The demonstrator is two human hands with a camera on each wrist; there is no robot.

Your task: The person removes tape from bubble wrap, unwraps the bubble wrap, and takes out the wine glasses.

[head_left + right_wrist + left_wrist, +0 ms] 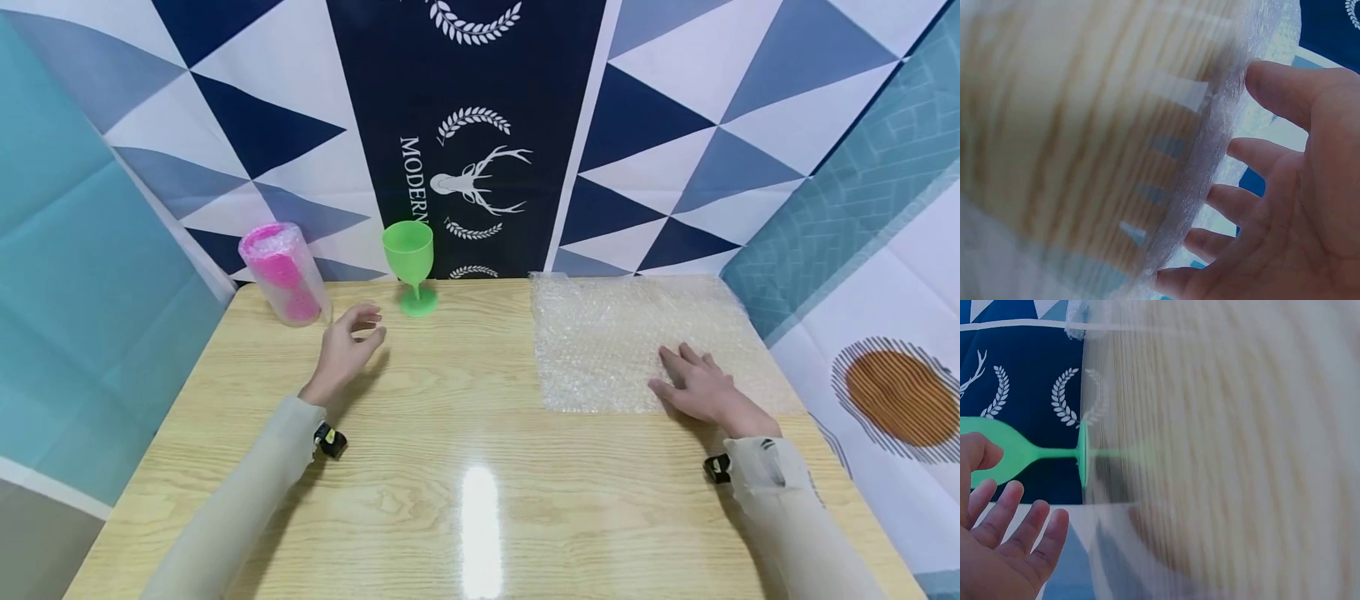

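Observation:
A green plastic goblet (pixel 408 254) stands upright at the back of the table. My left hand (pixel 349 343) hovers in front and to the left of it, fingers loosely bent and nothing in them. In the left wrist view, the thumb and fingers of that hand (pixel 1004 531) spread apart, overlapping the goblet's bowl (pixel 1007 453). On the right, a sheet of bubble wrap (pixel 600 342) lies flat. My right hand (pixel 701 390) is over its front part with fingers spread, and the right wrist view has the fingertips right at the bubble wrap (pixel 1210 140).
A bubble-wrapped pink item (pixel 283 275) stands at the back left, close to my left hand. Patterned cloth (pixel 480 167) hangs right behind the wooden table (pixel 420 467), with more cloth along both sides.

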